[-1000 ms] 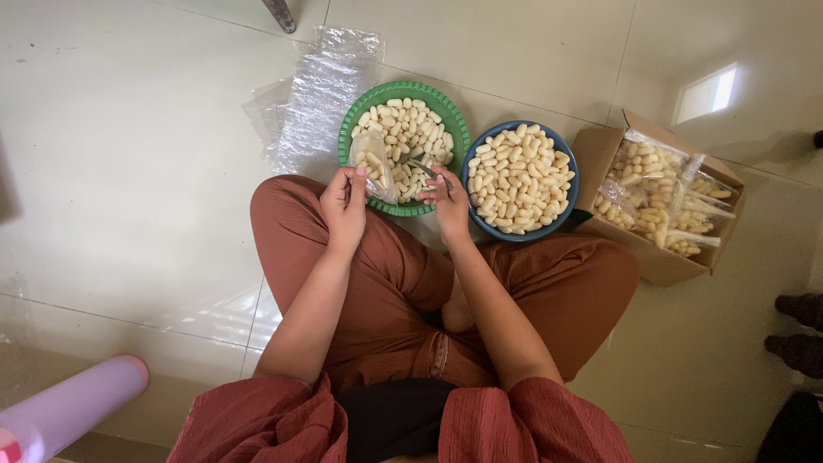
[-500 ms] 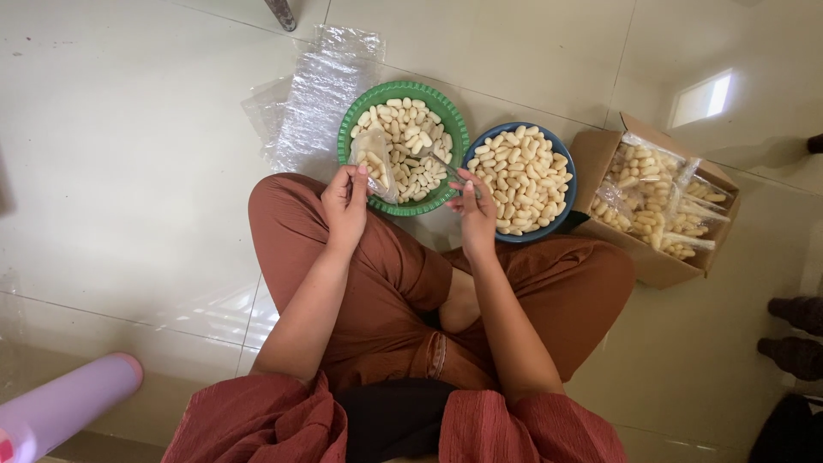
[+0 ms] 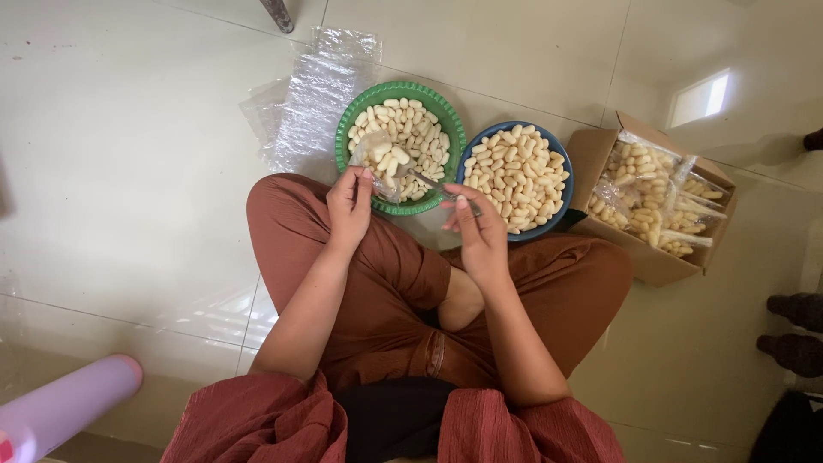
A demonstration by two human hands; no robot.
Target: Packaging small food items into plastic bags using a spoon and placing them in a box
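I sit cross-legged on a tiled floor. My left hand (image 3: pixel 349 206) pinches a small clear plastic bag (image 3: pixel 374 156) partly filled with pale puffed snack pieces, held over the near edge of a green bowl (image 3: pixel 345 130). My right hand (image 3: pixel 474 230) grips a metal spoon (image 3: pixel 426 181) whose tip points toward the bag's mouth. A blue bowl (image 3: pixel 563 204) full of the same snack pieces stands just right of the green one, right in front of my right hand.
A cardboard box (image 3: pixel 645 258) holding several filled snack bags sits at the right. A stack of clear plastic bags (image 3: pixel 317 86) lies left of the green bowl. A lilac cylinder (image 3: pixel 64 407) lies at bottom left. Someone's dark-socked feet (image 3: pixel 793 330) show at the right edge.
My right hand has drawn back from the green bowl toward the blue bowl's near edge, spoon still in it. My left hand keeps holding the bag at the green bowl.
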